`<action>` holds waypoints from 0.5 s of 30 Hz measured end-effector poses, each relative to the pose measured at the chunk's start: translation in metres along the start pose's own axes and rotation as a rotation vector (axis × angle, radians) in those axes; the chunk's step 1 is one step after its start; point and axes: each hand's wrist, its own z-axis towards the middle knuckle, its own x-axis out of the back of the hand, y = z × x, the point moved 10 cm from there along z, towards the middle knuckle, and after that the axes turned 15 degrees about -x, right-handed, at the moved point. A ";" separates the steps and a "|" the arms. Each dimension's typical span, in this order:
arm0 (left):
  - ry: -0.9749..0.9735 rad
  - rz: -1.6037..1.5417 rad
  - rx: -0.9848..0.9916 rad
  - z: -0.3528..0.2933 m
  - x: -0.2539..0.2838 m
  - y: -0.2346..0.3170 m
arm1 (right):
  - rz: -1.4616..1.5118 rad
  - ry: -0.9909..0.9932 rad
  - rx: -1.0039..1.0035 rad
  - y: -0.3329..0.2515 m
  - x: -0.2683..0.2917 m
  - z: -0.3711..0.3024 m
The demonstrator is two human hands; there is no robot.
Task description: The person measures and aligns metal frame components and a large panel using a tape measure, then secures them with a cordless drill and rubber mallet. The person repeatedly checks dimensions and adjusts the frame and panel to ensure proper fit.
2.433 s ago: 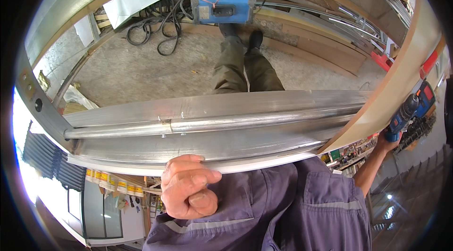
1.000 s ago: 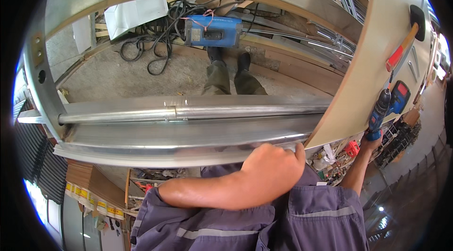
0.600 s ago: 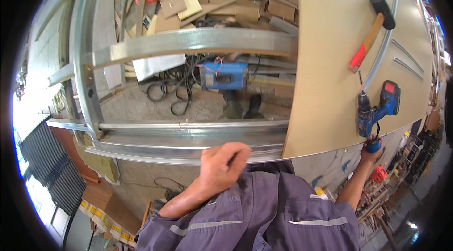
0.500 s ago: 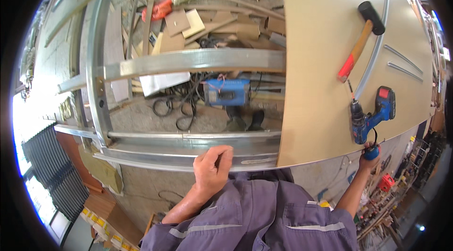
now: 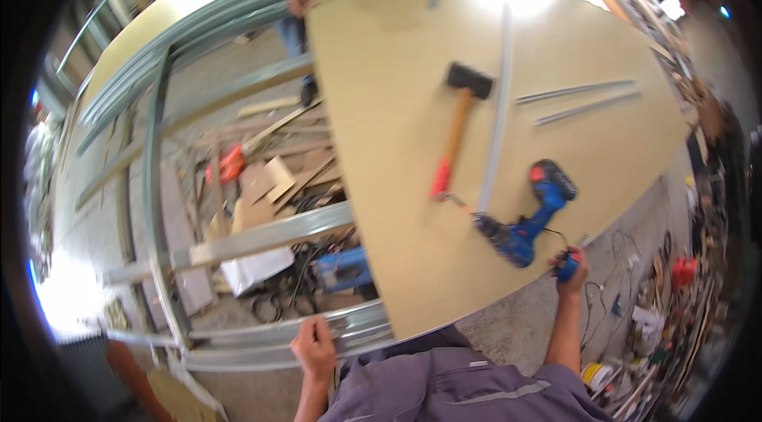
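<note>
My left hand [image 5: 313, 348] is at the near rail of a silvery metal frame [image 5: 262, 244], its fingers curled and pressed together. Whatever they hold, if anything, is hidden. In my right hand [image 5: 573, 273] is a small, rounded blue tape measure [image 5: 566, 266] with a dark loop, at the near edge of a beige board [image 5: 413, 255] that lies over the frame's right part. A blue cordless drill [image 5: 516, 236] lies on the board beside that hand. Farther left on it rests a mallet [image 5: 458, 128] with a black head and a wooden, red-ended handle.
A long metal strip [image 5: 497, 120] and two short ones [image 5: 583, 92] lie on the board. Beyond the frame a co-worker's hand [image 5: 298, 3] is at the board's far left corner. Wood offcuts [image 5: 270, 184] and a blue machine [image 5: 341, 269] with cables show through the frame.
My view has swung right and up, bringing the co-worker and the board's far end into sight. My left hand stays by the near rail; my right keeps hold of the tape measure.
</note>
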 end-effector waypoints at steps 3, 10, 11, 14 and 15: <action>0.020 0.051 -0.027 0.000 -0.003 -0.001 | 0.023 -0.029 0.029 -0.003 -0.002 -0.004; 0.075 0.084 -0.090 0.000 -0.004 0.012 | 0.141 -0.103 0.053 -0.007 -0.007 -0.008; 0.080 0.099 -0.094 0.000 -0.003 0.015 | 0.160 -0.127 0.071 -0.005 -0.008 -0.007; 0.098 0.132 -0.122 0.000 -0.003 0.016 | 0.151 -0.163 0.090 -0.008 -0.007 -0.008; 0.101 0.147 -0.122 0.000 -0.002 0.018 | 0.140 -0.170 0.078 -0.011 -0.010 -0.011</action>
